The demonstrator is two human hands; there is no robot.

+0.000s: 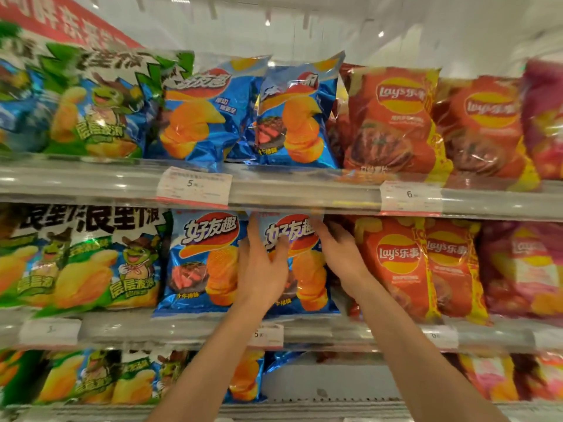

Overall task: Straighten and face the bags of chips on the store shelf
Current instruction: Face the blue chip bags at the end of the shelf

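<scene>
Both bare forearms reach up and far into the scene, the left hand (262,269) raised with fingers spread and fairly straight, the right hand (341,251) just right of it, fingers extended forward.

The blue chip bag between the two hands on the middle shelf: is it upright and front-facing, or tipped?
Upright and front-facing: the blue chip bag stands on the middle shelf, logo level and readable.

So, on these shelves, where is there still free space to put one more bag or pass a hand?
The bottom shelf has a bare gap between the blue bag and the orange bags. The middle and top rows are packed edge to edge; left hand and right hand flank one blue bag.
</scene>
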